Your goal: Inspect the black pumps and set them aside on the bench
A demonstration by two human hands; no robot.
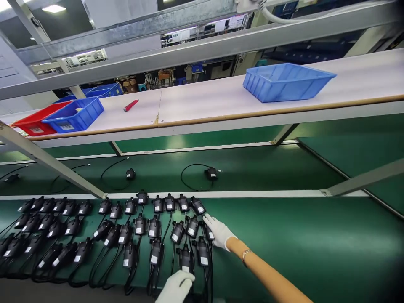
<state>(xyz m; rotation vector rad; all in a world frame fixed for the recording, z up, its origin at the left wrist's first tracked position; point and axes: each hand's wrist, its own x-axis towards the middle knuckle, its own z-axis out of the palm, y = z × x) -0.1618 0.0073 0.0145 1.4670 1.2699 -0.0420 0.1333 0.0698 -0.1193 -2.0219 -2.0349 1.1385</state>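
Observation:
Rows of black plastic boxes with cables and small white labels lie on the green work surface [268, 235]. At the right end of these rows, my right hand [219, 232], in a white glove, has its fingers over a black box [209, 232] and partly covers it. My left hand [178, 287], also gloved, is at the bottom edge with its fingers curled. It is just below another black box [186, 257]; whatever its fingers hold is hidden. One more black box [198, 206] lies tilted above my right fingertips.
Beyond a white rail, the green strip carries a few black boxes with looped cables, one [211, 173] near the middle. The raised shelf [195, 101] holds a blue bin [284, 84], another blue bin [77, 115], a red bin [38, 122] and a red-handled tool [130, 105]. Slanted metal posts stand at both sides.

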